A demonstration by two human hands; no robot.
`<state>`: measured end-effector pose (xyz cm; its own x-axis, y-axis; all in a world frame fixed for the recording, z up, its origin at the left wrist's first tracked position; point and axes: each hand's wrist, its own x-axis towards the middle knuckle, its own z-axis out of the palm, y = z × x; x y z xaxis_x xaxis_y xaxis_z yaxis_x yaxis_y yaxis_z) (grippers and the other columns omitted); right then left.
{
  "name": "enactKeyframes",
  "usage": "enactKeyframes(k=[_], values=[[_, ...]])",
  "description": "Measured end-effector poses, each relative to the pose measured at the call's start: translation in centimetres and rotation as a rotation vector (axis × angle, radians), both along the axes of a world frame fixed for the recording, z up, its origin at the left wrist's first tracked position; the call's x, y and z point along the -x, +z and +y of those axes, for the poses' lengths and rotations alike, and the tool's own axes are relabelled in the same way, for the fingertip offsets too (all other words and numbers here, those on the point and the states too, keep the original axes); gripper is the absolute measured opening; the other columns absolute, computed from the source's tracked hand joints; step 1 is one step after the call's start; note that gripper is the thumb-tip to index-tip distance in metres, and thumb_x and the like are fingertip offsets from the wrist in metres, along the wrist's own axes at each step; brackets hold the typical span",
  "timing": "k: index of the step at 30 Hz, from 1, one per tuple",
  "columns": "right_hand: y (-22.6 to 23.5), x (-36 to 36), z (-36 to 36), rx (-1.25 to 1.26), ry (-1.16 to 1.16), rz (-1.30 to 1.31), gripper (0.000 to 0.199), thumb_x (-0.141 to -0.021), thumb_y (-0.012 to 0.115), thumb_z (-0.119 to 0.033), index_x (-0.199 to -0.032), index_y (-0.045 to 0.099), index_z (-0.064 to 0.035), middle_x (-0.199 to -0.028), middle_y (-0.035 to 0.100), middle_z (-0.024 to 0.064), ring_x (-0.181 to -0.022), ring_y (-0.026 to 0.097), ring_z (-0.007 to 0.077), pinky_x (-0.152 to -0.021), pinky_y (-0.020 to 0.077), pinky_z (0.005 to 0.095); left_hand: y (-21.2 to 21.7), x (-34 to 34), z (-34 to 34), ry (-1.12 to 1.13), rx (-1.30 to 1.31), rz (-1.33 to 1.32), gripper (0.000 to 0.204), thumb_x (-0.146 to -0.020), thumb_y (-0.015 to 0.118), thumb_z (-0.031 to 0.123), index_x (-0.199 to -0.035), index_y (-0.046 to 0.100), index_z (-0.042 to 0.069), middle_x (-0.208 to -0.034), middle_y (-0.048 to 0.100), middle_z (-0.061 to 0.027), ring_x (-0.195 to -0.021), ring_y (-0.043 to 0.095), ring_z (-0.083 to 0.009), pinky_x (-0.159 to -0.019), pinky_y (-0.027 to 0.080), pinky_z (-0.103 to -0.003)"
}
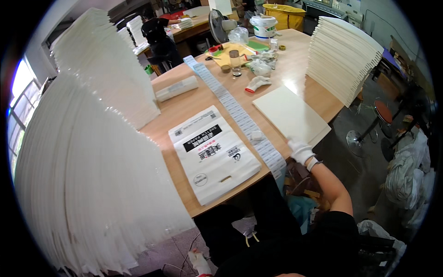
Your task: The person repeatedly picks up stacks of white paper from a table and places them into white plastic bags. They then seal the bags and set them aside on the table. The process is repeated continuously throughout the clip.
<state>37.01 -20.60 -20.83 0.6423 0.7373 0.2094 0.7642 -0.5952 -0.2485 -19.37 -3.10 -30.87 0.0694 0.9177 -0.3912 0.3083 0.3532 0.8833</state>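
Observation:
My right hand [301,151], in a white glove, is at the near edge of a thin stack of cream paper sheets [293,113] on the table's right side. Its fingers are bent in at the paper's edge, closed on it as far as I can see. The top sheets lie slightly out of line with those below. My left hand [200,264], also gloved, hangs low by my leg, below the table; its fingers do not show clearly. In front of me a printed white plastic bag [214,161] lies flat. A long strip of printed labels [235,108] runs between the bag and the paper.
Tall wrapped paper piles [92,161] crowd the left; another paper stack [339,57] stands at the far right. A white roll [176,88], a drinking glass [235,63], a spare glove [258,84] and scissors [212,58] lie farther back. A person [157,34] works beyond, near a fan [218,26].

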Motion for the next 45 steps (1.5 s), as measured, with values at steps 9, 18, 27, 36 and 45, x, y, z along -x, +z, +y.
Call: enactKeyframes(k=[9,18,27,36,45], values=[[-7.4,-8.1,-6.6,-0.289,0.051,0.118,0.025,-0.07,0.062,-0.014,-0.093,0.057,-0.005,-0.085,0.06,0.0108,-0.081,0.058,0.0283,-0.07,0.048,0.0372,7.5,-24.1,0.0,-0.966,-0.337,-0.12,0.015,-0.082,0.054,0.005,-0.097,0.054,0.0,-0.078,0.055,-0.0076,-0.07,0.055,-0.0146,-0.065,0.048,-0.027],[7.4,5.0,-4.9,-0.226,0.348,-0.275,0.013,-0.072,0.059,-0.018,-0.069,0.052,-0.0077,-0.058,0.053,0.0101,-0.055,0.055,0.0265,-0.052,0.0454,0.0351,11.1,-47.1,-6.4,-0.943,1.006,-0.742,0.037,-0.087,0.049,0.02,-0.115,0.041,-0.003,-0.11,0.05,-0.0125,-0.1,0.052,-0.024,-0.088,0.045,-0.037],[-3.9,8.5,-8.3,-1.249,-0.387,1.611,0.039,-0.092,0.043,-0.034,-0.113,0.051,-0.0024,-0.101,0.056,0.0086,-0.085,0.056,0.0177,-0.08,0.0468,0.0288,19.7,-37.8,-4.4,-1.457,0.281,0.185,0.063,-0.072,0.053,0.009,-0.129,0.027,-0.006,-0.118,0.047,-0.0195,-0.108,0.049,-0.0256,-0.086,0.045,-0.036],[-1.1,14.4,-2.1,-0.981,-0.22,0.757,0.026,-0.081,0.057,-0.005,-0.106,0.05,0.0025,-0.094,0.059,0.009,-0.083,0.058,0.0173,-0.073,0.0472,0.027,13.2,-31.6,-0.9,-1.183,-0.597,0.078,0.057,-0.069,0.065,0.033,-0.114,0.048,0.002,-0.119,0.047,-0.0179,-0.112,0.042,-0.0328,-0.096,0.031,-0.044],[6.4,16.0,-3.5,-0.471,0.063,0.567,0.022,-0.075,0.06,-0.008,-0.096,0.056,-0.001,-0.085,0.059,0.0126,-0.073,0.059,0.0248,-0.066,0.047,0.0314,8.5,-30.3,12.2,-1.142,-0.648,0.33,0.029,-0.083,0.05,0.037,-0.081,0.063,0.011,-0.082,0.062,-0.0136,-0.079,0.057,-0.0348,-0.07,0.044,-0.039]])
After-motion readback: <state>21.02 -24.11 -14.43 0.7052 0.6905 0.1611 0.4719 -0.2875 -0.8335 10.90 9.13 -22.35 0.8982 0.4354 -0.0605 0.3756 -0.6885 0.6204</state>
